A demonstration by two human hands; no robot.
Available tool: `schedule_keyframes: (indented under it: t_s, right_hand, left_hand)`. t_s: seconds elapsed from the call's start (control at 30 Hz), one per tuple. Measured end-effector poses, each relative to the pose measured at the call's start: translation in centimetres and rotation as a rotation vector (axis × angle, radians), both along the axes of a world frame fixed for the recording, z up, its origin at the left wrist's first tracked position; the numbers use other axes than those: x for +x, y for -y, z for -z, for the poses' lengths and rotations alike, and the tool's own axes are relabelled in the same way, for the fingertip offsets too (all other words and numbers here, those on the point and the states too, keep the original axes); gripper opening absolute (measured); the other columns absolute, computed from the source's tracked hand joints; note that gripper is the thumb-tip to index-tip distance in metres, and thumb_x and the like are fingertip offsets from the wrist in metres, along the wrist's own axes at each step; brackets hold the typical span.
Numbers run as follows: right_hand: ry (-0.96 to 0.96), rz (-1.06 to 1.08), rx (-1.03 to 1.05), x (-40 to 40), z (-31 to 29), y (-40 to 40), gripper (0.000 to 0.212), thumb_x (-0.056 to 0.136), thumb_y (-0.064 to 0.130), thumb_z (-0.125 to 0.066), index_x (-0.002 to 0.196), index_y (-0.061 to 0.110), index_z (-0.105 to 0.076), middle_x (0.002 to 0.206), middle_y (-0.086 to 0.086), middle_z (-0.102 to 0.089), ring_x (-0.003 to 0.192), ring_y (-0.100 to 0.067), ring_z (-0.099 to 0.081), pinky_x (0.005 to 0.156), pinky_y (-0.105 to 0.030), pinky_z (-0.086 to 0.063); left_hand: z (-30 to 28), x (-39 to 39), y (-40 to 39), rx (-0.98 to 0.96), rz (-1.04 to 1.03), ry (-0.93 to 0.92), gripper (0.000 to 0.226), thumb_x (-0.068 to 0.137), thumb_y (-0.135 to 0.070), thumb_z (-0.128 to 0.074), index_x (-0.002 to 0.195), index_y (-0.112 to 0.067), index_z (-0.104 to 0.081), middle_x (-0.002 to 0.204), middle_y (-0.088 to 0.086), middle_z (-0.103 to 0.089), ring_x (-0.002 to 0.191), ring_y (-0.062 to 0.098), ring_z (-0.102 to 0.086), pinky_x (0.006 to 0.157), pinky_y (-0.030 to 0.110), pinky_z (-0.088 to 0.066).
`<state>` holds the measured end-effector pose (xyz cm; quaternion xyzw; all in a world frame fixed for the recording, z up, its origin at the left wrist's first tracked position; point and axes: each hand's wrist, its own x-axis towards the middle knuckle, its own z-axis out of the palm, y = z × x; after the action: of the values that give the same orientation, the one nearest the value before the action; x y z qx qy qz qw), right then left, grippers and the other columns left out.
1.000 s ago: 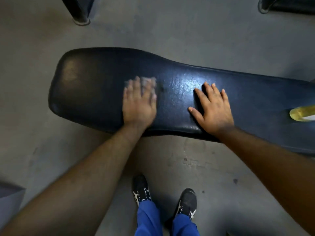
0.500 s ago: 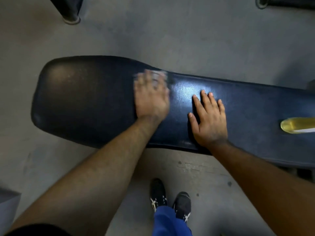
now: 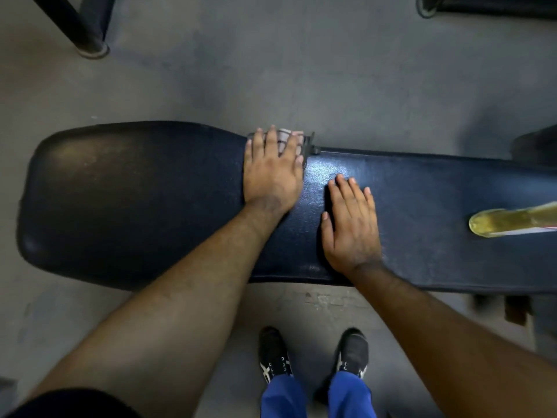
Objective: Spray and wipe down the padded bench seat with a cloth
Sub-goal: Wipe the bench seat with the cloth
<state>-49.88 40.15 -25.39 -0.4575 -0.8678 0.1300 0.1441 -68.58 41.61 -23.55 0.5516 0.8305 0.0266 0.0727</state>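
Observation:
The dark blue padded bench seat point(image 3: 135, 200) runs across the view, wide at its left end and narrow to the right. My left hand point(image 3: 271, 170) lies flat, fingers straight, pressing a grey checked cloth point(image 3: 284, 138) onto the seat's far edge; only the cloth's far part shows past the fingertips. My right hand point(image 3: 351, 224) rests flat on the seat just right of it, holding nothing. A bottle of yellow liquid point(image 3: 512, 223) lies on the seat at the right edge; its head is out of view.
Grey concrete floor point(image 3: 271, 70) surrounds the bench. A black frame leg point(image 3: 87, 40) stands at the top left and another dark base point(image 3: 482, 4) at the top right. My feet in black shoes point(image 3: 313, 354) stand close to the bench's near side.
My left hand has slid the cloth away from me and rightward, from the seat's middle to its far edge. My right hand has stayed flat in the same spot.

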Motion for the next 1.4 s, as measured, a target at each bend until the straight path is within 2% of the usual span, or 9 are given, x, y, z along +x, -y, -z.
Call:
schedule_keyframes:
  t_s: [0.2,0.37,0.53,0.7,0.8,0.9,1.03,1.23,1.4]
  right_hand:
    - [-0.145,0.043,-0.168,0.8,-1.0,-0.6,0.051,0.09,0.023,-0.047,0.139,0.009,-0.053,0.152,-0.01,-0.045,0.145,-0.027,-0.036,0.123,-0.042,-0.019]
    - [0.104,-0.047,-0.056,3.5,-0.1,-0.2,0.058,0.099,0.039,-0.04,0.15,0.012,-0.04,0.159,-0.009,-0.035,0.149,-0.028,-0.028,0.123,-0.048,-0.017]
    - [0.05,-0.04,-0.127,3.7,-0.9,-0.1,0.055,0.1,0.033,-0.035,0.149,0.011,-0.041,0.159,-0.01,-0.035,0.149,-0.028,-0.027,0.124,-0.044,-0.014]
    - [0.129,-0.015,-0.06,6.3,-1.0,0.9,0.052,0.098,0.038,-0.043,0.146,0.019,-0.046,0.157,-0.01,-0.039,0.147,-0.031,-0.031,0.121,-0.05,-0.018]
    - [0.087,0.044,-0.048,7.3,-1.1,1.2,0.047,0.096,0.03,-0.046,0.142,0.024,-0.053,0.154,-0.011,-0.043,0.144,-0.036,-0.035,0.119,-0.052,-0.021]
    - [0.057,0.023,-0.072,8.5,-1.1,1.3,0.049,0.093,0.021,-0.045,0.141,0.023,-0.055,0.153,-0.013,-0.043,0.143,-0.037,-0.035,0.12,-0.051,-0.02]
    - [0.04,0.083,-0.053,10.2,-0.9,0.6,0.048,0.093,0.02,-0.047,0.14,0.018,-0.055,0.152,-0.014,-0.045,0.142,-0.037,-0.037,0.12,-0.052,-0.023]
    - [0.063,0.063,-0.039,12.6,-0.9,-1.6,0.049,0.093,0.023,-0.042,0.14,0.021,-0.055,0.152,-0.014,-0.045,0.142,-0.038,-0.037,0.118,-0.052,-0.025]
    - [0.08,-0.01,0.058,14.6,0.9,-2.7,0.048,0.101,0.028,-0.04,0.146,0.014,-0.046,0.156,-0.013,-0.04,0.144,-0.034,-0.034,0.118,-0.047,-0.023]
  left_hand:
    - [-0.7,1.2,2.9,-0.073,0.33,0.052,0.06,0.096,-0.046,-0.02,0.153,-0.028,-0.029,0.159,0.017,-0.025,0.147,0.036,-0.021,0.121,0.048,-0.015]
    - [-0.5,0.5,3.6,-0.063,-0.109,-0.022,0.06,0.097,-0.044,-0.026,0.154,-0.025,-0.026,0.16,0.021,-0.02,0.147,0.041,-0.017,0.12,0.05,-0.013]
    - [-0.9,4.9,10.0,-0.105,0.292,0.03,0.059,0.1,-0.045,-0.024,0.156,-0.027,-0.021,0.162,0.015,-0.017,0.149,0.035,-0.014,0.121,0.049,-0.014]
    - [-0.9,5.0,9.4,-0.066,-0.198,-0.025,0.059,0.1,-0.043,-0.029,0.155,-0.024,-0.02,0.161,0.02,-0.015,0.148,0.04,-0.013,0.121,0.051,-0.014]
    - [-0.4,12.6,13.4,-0.064,0.105,0.032,0.06,0.1,-0.045,-0.03,0.156,-0.026,-0.021,0.162,0.019,-0.015,0.149,0.039,-0.012,0.121,0.053,-0.012]
    - [0.1,10.9,13.3,-0.053,0.252,0.015,0.059,0.099,-0.047,-0.031,0.153,-0.024,-0.028,0.161,0.017,-0.021,0.148,0.038,-0.018,0.121,0.05,-0.013]
    - [-0.9,11.5,8.2,-0.048,-0.152,-0.008,0.061,0.099,-0.046,-0.03,0.155,-0.023,-0.021,0.161,0.02,-0.016,0.148,0.041,-0.014,0.121,0.052,-0.014]
    - [-0.3,15.7,10.8,-0.095,0.393,0.003,0.06,0.099,-0.047,-0.025,0.155,-0.024,-0.023,0.162,0.017,-0.016,0.149,0.037,-0.015,0.121,0.05,-0.014]
    - [-0.5,11.5,2.5,-0.052,-0.16,0.003,0.061,0.1,-0.046,-0.027,0.156,-0.022,-0.017,0.162,0.021,-0.01,0.148,0.043,-0.009,0.12,0.052,-0.009]
